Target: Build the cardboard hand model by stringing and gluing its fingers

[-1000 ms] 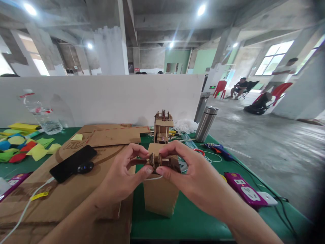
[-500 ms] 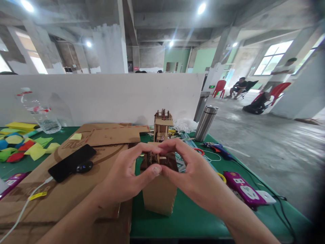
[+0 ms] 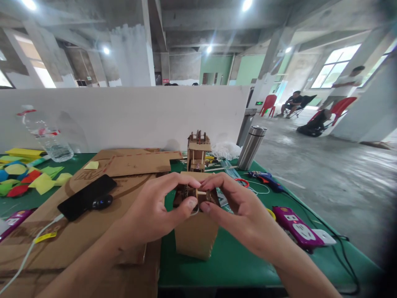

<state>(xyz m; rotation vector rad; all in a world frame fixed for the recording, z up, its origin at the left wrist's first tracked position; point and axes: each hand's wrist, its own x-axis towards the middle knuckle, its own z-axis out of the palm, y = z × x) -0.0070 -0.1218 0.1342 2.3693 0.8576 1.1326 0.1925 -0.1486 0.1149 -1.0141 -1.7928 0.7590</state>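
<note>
**Both hands pinch a small cardboard part at frame centre**

The left hand (image 3: 155,213) and right hand (image 3: 238,211) each pinch one end of the small cardboard assembly (image 3: 195,194), its long axis running left-right, just above the upright cardboard box (image 3: 194,238) on the green table (image 3: 235,265).

On the green worktop (image 3: 235,265), a black phone (image 3: 87,197) lies on flat cardboard sheets (image 3: 62,231) at left. Coloured paper scraps (image 3: 27,178) and a plastic bottle (image 3: 46,136) sit far left. A steel flask (image 3: 251,147) stands far right, and a purple power strip (image 3: 299,231) lies near right.
</note>
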